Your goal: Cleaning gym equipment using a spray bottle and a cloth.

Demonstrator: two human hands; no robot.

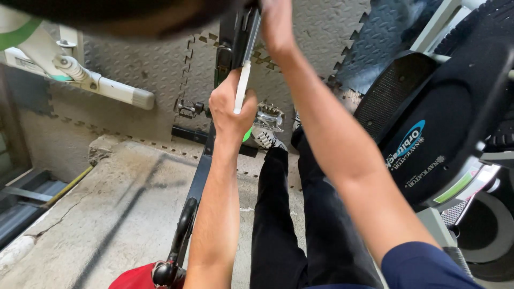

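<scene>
The left hand [231, 107] is clamped on a slim white bar [242, 88] at 12 o'clock from the knees, the right hand [274, 21] grips the black frame [242, 32] above, seemingly mid-adjustment; steadying both comes next, I judge.

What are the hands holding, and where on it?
The left hand grips a white rod at its lower end. The right hand is on the black frame; its grip is cut off.
</scene>
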